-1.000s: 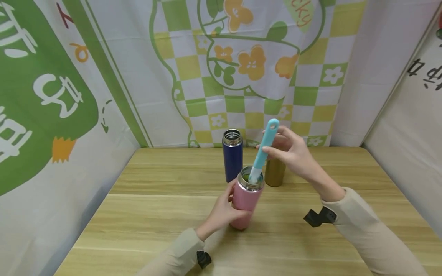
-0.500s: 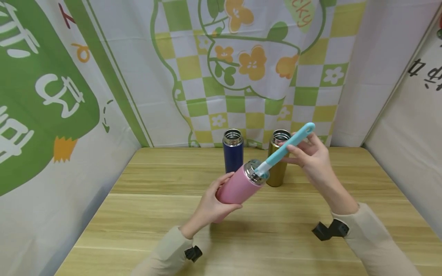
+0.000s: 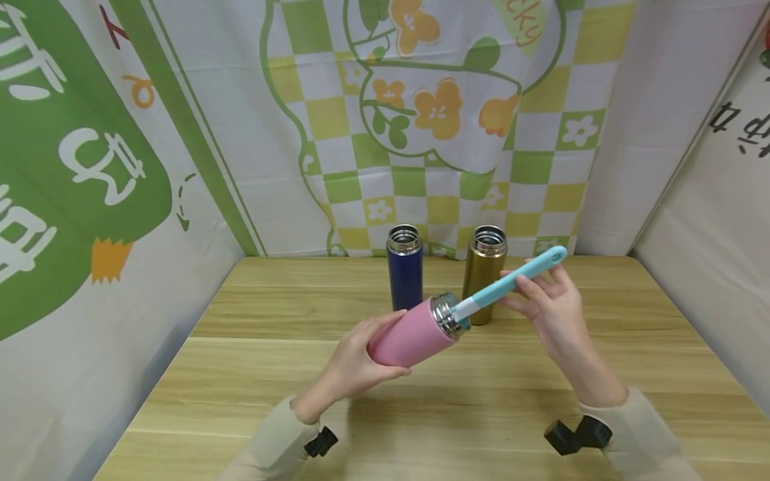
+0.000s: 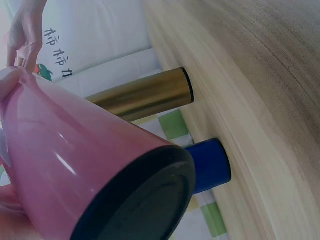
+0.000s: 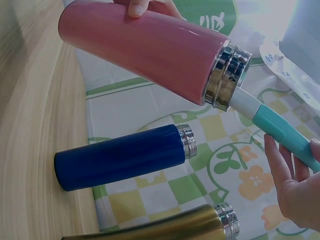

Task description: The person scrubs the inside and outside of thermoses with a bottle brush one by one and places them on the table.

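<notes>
My left hand grips a pink vacuum flask round its body and holds it tilted above the table, steel mouth toward the right. In the left wrist view the dark base of the flask faces the camera. My right hand pinches the teal handle of a bottle brush between thumb and fingers. The brush's white neck runs into the flask's mouth, and its head is hidden inside. Behind the pink flask stand a blue flask and a gold flask, both upright and uncapped.
The wooden table bears the two standing flasks near its back edge. A patterned cloth hangs behind the table, with more cloth at both sides. Black wrist cameras are strapped to both sleeves.
The pink flask has gone from nearly upright to strongly tilted, its base swinging left. My right hand has moved right and down, and the brush handle leans over to the right.
</notes>
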`<control>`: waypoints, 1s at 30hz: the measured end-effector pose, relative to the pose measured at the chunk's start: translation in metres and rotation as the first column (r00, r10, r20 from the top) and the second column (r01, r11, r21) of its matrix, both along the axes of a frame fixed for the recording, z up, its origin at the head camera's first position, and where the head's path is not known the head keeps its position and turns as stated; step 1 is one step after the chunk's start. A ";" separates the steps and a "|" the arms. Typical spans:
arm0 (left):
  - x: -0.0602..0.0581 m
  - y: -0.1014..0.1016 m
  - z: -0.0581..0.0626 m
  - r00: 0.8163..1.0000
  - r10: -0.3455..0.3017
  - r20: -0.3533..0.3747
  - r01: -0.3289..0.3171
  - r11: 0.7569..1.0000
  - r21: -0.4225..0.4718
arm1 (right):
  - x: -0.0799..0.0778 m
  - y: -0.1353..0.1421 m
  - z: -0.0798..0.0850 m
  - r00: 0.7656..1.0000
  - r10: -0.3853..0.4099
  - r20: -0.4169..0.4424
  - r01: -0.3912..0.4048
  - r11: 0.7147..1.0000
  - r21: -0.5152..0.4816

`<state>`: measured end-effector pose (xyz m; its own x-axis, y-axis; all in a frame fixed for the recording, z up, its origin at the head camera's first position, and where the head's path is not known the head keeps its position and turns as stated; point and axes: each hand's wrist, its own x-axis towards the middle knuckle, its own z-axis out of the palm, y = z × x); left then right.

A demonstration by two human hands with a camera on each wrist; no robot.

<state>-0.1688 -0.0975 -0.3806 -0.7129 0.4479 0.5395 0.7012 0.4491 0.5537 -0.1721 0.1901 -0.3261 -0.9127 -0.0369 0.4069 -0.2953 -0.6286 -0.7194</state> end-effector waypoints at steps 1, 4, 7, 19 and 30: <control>0.001 -0.001 0.000 1.000 -0.009 -0.011 0.009 1.000 -0.006 | 0.001 0.001 -0.001 1.000 0.001 0.002 -0.001 1.000 -0.019; 0.002 -0.003 0.001 0.999 -0.030 -0.023 0.029 0.999 -0.014 | 0.002 0.004 -0.003 1.000 -0.019 0.002 0.019 0.997 -0.072; 0.004 -0.006 0.002 0.999 -0.037 -0.030 0.036 0.999 -0.026 | 0.004 0.008 -0.002 0.998 -0.056 0.015 0.057 0.991 -0.117; 0.014 -0.010 0.010 0.998 -0.036 -0.050 0.027 0.985 -0.168 | 0.021 0.026 0.001 0.990 -0.135 0.029 0.138 0.980 -0.142; 0.016 -0.014 0.013 0.991 -0.061 -0.118 0.035 0.977 -0.210 | 0.030 0.048 -0.002 0.996 -0.084 0.003 0.082 0.963 -0.256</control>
<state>-0.1531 -0.1113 -0.3679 -0.6219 0.5911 0.5137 0.7816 0.5095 0.3598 -0.1418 0.2377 -0.3282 -0.9051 0.1450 0.3996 -0.3589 -0.7645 -0.5355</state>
